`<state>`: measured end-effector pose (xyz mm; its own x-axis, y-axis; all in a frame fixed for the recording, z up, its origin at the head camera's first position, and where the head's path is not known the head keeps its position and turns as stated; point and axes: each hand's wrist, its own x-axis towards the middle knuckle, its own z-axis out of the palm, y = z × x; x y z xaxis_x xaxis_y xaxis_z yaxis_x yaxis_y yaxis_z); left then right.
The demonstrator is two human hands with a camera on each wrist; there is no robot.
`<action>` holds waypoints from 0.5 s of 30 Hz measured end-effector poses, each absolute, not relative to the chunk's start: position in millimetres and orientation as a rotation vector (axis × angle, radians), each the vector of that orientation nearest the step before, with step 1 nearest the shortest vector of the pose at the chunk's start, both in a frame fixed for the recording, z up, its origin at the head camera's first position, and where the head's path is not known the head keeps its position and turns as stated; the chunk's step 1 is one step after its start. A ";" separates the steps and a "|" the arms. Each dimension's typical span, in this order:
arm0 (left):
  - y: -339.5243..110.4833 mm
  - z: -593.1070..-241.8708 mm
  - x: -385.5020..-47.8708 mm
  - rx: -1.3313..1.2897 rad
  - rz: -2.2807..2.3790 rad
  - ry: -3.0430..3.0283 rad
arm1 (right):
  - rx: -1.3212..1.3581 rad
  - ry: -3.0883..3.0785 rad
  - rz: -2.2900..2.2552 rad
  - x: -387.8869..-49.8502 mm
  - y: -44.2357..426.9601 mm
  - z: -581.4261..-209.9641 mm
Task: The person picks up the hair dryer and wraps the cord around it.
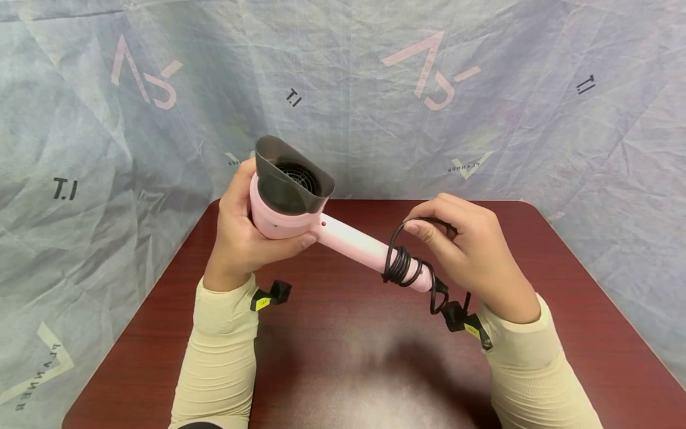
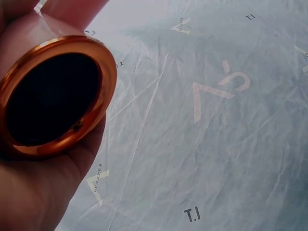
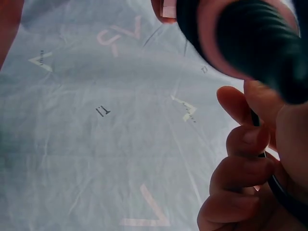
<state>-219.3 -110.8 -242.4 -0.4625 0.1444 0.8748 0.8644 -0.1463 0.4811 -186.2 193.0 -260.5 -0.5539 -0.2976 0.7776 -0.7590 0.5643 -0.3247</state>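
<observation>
A pink hair dryer (image 1: pixel 354 241) with a dark nozzle (image 1: pixel 289 185) is held above the table, its handle slanting down to the right. My left hand (image 1: pixel 241 220) grips the dryer's head from the left, thumb along its underside. In the left wrist view the dryer's rear end shows a shiny copper-coloured ring (image 2: pixel 108 72). Black cord (image 1: pixel 399 266) is wound in several loops round the lower handle. My right hand (image 1: pixel 466 244) pinches the cord between thumb and fingers beside the handle end. The right wrist view shows the cord (image 3: pixel 279 190) running through the curled fingers.
Below the hands lies a dark red-brown table (image 1: pixel 332 345) with rounded far corners. Grey printed fabric (image 1: pixel 343 107) hangs behind it and along both sides. Small black wrist devices (image 1: pixel 278 292) sit at both cuffs.
</observation>
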 end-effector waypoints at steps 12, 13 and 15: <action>-112.4 -246.2 -220.7 -1.078 -1.714 -1.491 | 0.811 -2.202 0.936 -194.3 197.0 -265.8; -113.0 -247.9 -222.4 -1.068 -1.717 -1.480 | 0.816 -2.207 0.943 -194.5 197.3 -266.1; -114.2 -251.8 -226.3 -1.052 -1.729 -1.450 | 0.827 -2.216 0.954 -195.1 198.1 -266.4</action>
<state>-226.3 -114.2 -251.8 -0.4741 0.0200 0.8803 0.8633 -0.1860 0.4692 -195.1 198.1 -266.4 -0.6383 -0.3071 0.7059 -0.7239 0.5516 -0.4145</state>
